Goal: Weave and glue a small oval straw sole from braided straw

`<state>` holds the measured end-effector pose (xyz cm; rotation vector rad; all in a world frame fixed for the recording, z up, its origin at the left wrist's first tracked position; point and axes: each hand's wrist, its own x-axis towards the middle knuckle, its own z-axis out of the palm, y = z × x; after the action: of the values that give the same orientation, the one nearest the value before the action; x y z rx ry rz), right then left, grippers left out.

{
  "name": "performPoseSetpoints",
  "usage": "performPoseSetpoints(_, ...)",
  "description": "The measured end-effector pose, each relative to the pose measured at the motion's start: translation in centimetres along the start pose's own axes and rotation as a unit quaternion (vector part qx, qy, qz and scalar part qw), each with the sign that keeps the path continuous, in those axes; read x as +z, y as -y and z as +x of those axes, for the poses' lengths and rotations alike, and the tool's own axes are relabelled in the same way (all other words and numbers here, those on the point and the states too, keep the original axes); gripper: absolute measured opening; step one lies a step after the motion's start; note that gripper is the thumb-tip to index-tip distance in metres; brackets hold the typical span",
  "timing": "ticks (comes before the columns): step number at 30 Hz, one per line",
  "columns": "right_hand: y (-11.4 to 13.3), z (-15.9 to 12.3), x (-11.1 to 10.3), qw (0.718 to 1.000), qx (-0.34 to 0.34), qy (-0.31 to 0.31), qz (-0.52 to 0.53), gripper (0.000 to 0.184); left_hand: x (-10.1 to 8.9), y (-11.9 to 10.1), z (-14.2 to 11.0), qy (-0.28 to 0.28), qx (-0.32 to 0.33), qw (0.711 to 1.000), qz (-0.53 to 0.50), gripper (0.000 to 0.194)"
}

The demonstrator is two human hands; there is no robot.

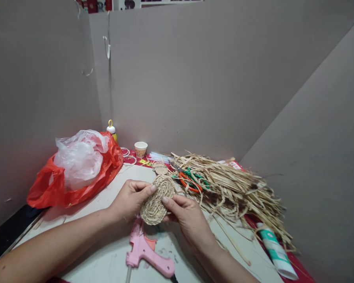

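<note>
Pinching opposite long edges, the left hand (131, 200) and right hand (187, 218) are clamping a coiled straw oval (158, 199) between thumbs and fingers, above a pale board (103, 251). Its broad face is turning toward the wearer; its long axis is slanting from near-left to far-right. A pink glue gun (141, 248) is lying nearer. Beyond, a smaller straw piece (160, 168) is sitting partly hidden by the oval; rightward, loose straw (238, 181) is crowding orange-and-green-handled scissors (189, 183). A red bag (43, 188) is slumping at left.

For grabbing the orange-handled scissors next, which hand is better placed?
Probably the right hand: the scissors lie just beyond it, while the left hand is farther off, across the woven oval.
</note>
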<state>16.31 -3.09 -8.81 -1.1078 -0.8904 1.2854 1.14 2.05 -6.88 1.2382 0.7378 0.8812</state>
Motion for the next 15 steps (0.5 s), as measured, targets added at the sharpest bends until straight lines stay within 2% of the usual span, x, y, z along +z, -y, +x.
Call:
performPoseSetpoints(8, 0.6, 0.0, 0.3, 1.000, -0.014, 0.007, 0.009, 0.030, 0.2, -0.8, -0.2, -0.012, 0.034, 0.999, -0.002, 0.053)
performPoseSetpoints(15, 0.0, 0.5, 0.2, 0.999, -0.031, -0.007, 0.014, 0.027, -0.9, 0.3, 0.2, -0.032, 0.080, 0.980, 0.178, 0.063)
